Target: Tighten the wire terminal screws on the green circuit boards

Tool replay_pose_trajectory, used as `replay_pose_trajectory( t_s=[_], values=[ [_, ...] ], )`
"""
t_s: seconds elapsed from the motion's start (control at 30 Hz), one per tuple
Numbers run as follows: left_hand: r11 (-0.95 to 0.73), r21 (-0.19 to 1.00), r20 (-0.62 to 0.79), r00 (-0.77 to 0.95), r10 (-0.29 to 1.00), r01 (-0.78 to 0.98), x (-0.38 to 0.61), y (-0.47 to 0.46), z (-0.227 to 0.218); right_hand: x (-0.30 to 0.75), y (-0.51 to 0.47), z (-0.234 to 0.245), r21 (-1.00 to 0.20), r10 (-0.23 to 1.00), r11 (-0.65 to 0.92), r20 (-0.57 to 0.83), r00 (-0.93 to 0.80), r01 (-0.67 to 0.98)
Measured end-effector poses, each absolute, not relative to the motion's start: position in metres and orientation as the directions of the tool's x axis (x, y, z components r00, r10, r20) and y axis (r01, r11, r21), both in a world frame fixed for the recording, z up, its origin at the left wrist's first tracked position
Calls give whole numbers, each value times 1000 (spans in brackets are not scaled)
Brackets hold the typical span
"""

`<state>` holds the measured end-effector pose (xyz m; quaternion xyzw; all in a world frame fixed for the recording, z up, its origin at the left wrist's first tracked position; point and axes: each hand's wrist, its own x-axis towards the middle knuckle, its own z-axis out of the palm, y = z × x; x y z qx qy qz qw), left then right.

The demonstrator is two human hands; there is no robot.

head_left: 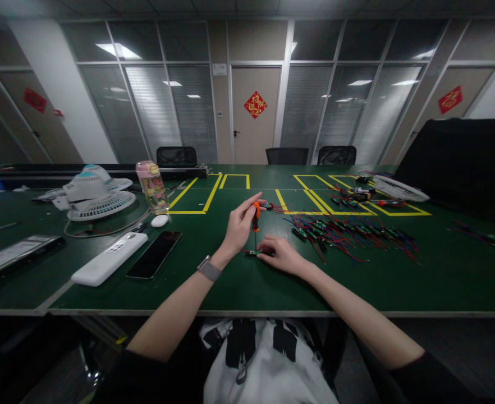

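Observation:
My left hand (pixel 239 224) is closed around the orange and black handle of a screwdriver (pixel 256 216), which stands upright. Its thin shaft reaches down to a small green circuit board (pixel 252 254) lying on the table. Fingers of my right hand (pixel 279 252) pinch the right end of that board and hide part of it. Just beyond my left fingertips lies another circuit board (pixel 267 206) with red and blue wires. To the right of my hands spreads a pile of similar wired boards (pixel 335 227).
Left of my arms are a dark phone (pixel 155 255), a white power bank (pixel 109 259), a white earbud case (pixel 159 221), a water bottle (pixel 152 188) and a white fan (pixel 100 205). Yellow tape outlines mark the green table (pixel 230 292). A black screen-like shape (pixel 462 168) stands at right.

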<state>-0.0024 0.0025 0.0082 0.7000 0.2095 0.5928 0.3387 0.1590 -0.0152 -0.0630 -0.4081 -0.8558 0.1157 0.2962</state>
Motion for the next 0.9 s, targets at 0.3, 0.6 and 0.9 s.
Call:
replay_pose_trajectory(
  t_s=[0.3, 0.6, 0.9],
  values=[
    [-752, 659, 743, 139, 654, 14, -3, 4, 7, 159, -16, -62, -436, 775, 630, 402, -487, 643],
    [-758, 650, 750, 122, 650, 45, -2, 3, 8, 159, -16, -62, -444, 771, 636, 406, -490, 631],
    [-739, 674, 731, 153, 665, -8, -2, 2, 9, 159, -17, -62, -437, 771, 635, 406, -491, 637]
  ],
)
